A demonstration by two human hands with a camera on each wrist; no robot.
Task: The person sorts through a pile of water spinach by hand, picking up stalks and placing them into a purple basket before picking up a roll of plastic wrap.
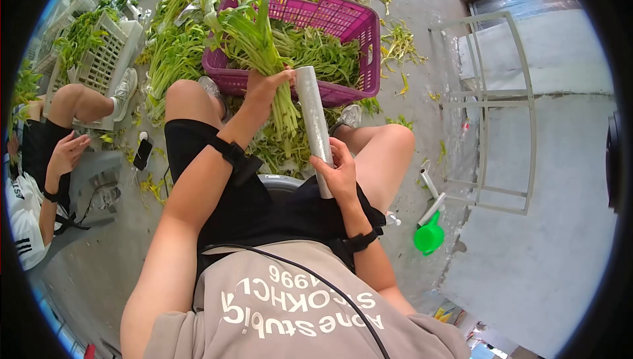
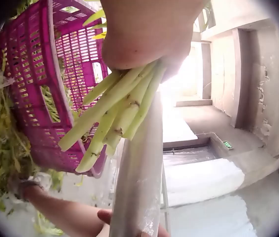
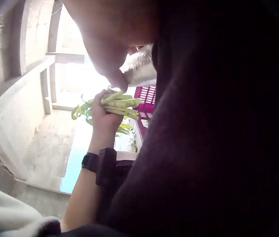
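My left hand [image 1: 265, 87] grips a bunch of leafy green vegetables [image 1: 254, 37] around its stalks, leaves pointing away from me. In the left wrist view the pale cut ends of the stalks [image 2: 122, 108] stick out below the hand, overlapping a roll of clear plastic film [image 2: 140, 168]. My right hand [image 1: 338, 169] holds that roll near its lower end, thumb and fingers around it. The roll stands slanted above my lap, its upper end right beside my left hand. Seen from the right wrist, dark cloth hides much of the roll.
A purple crate [image 1: 290, 85] holding more greens stands ahead of my knees. Heaps of greens [image 1: 178, 49] lie at its left and loose stalks beneath my hands. Another person [image 1: 62, 154] sits at left by white crates [image 1: 99, 56]. A green plastic object [image 1: 429, 237] lies at right, near a metal frame [image 1: 484, 105].
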